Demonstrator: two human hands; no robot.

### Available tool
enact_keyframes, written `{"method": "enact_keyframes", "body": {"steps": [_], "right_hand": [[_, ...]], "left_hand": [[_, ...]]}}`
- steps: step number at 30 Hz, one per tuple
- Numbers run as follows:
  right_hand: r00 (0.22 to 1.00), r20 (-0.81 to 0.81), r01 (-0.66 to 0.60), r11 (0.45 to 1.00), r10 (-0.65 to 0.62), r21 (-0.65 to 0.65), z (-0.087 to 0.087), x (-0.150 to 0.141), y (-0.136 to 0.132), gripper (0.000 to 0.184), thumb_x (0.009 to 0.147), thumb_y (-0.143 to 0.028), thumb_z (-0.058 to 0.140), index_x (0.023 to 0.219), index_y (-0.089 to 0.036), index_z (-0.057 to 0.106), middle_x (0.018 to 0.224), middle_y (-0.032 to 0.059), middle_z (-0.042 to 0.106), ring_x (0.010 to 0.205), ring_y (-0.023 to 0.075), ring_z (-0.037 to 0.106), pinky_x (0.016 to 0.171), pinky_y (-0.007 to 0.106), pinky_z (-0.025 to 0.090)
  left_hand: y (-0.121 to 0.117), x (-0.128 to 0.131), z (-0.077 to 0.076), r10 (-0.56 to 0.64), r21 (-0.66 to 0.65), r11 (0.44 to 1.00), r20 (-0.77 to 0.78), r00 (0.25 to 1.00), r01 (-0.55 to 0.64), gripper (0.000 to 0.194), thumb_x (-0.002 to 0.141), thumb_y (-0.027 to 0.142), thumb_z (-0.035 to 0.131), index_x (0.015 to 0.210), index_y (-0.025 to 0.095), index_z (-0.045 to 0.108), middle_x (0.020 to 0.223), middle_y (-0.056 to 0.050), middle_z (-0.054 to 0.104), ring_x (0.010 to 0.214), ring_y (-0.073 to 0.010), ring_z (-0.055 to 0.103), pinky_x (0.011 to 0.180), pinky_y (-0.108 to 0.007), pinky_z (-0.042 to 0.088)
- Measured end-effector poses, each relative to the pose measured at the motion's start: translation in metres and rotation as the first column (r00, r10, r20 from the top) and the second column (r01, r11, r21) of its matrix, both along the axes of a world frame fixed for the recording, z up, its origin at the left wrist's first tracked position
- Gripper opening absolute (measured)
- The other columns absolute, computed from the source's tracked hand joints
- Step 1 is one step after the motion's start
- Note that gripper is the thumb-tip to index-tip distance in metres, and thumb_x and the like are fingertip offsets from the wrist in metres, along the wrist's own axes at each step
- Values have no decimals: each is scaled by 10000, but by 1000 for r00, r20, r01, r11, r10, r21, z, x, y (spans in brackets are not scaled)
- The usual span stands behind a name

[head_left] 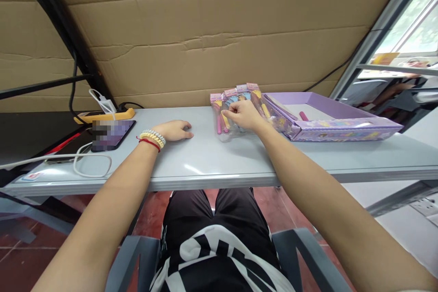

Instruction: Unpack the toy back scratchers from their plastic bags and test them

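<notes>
My left hand (174, 130) lies palm down on the grey tabletop with its fingers loosely apart, holding nothing; bracelets circle that wrist. My right hand (244, 115) is closed, fingers curled, over a row of clear plastic packets (219, 100). Whatever its fingertips pinch, if anything, is hidden. Inside the packets are stick-shaped items with pink or yellow handles and small yellow or blue hand-shaped tops. Just right of them stands an open purple box (342, 134) with a printed front. A pink stick (303, 116) shows inside it, and some packets lean against its left side.
Left on the table (205, 164) are a phone (118, 134), a yellow-edged device (126, 114) with a white plug, and a white cable (92, 176). A cardboard panel (219, 64) closes off the back. Metal posts stand at both sides.
</notes>
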State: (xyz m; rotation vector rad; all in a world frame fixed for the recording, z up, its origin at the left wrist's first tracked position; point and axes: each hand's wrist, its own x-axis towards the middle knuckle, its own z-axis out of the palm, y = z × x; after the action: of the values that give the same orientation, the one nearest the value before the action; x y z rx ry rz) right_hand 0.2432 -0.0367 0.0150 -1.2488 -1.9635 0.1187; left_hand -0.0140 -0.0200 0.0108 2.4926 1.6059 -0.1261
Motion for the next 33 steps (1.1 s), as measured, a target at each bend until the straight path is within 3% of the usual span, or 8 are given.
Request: {"method": "enact_keyframes", "body": {"steps": [33], "right_hand": [[996,85,-20,998,24,-56,-5,-2,3,297,729,-323,508,501,-185,376,451,-47,375,495,76,292,531,242,246]], "left_hand": [[2,-2,-2,-13,5,1000,14,1000,13,701,792,550,429,1376,164,465,1419,-95,501,1257,-238,499,1058,-306,358]]}}
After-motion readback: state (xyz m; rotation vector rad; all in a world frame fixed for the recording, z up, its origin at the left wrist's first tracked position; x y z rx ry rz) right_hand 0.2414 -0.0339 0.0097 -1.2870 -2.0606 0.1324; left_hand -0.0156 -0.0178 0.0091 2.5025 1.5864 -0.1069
